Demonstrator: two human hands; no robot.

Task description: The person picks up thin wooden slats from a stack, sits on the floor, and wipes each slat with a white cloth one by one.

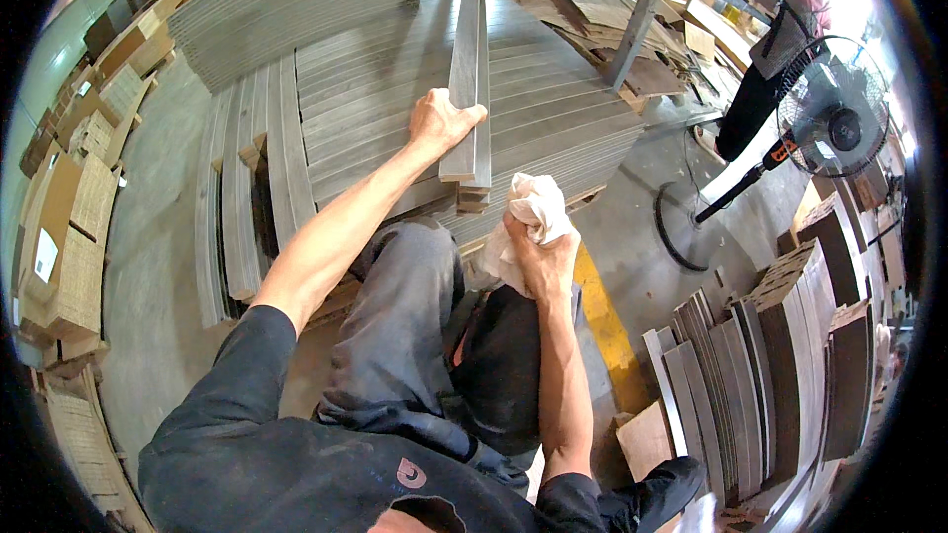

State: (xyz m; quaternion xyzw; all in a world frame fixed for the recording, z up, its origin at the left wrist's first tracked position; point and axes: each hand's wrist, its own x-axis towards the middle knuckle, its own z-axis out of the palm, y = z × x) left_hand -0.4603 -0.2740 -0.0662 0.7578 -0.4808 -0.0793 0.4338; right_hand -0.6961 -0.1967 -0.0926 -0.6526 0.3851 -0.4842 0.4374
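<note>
My left hand (441, 121) is closed on the near part of a grey wood-grain plank (463, 59), its thumb across the top face. The plank points away from me, beside another narrow plank (483, 109), on a broad stack of grey planks (563, 123). In my right hand (543, 262) is a crumpled white cloth (536, 207), bunched up out of the fist just right of the plank's near end. Some of the cloth hangs down below the hand near my knee.
Beyond the stack, a taller pile of planks (296, 15) rises at the left. A pedestal fan (832, 118) stands at the right, near a person in dark clothes (755, 74). More planks (750, 365) stand at the lower right. Cartons (64, 247) line the left side.
</note>
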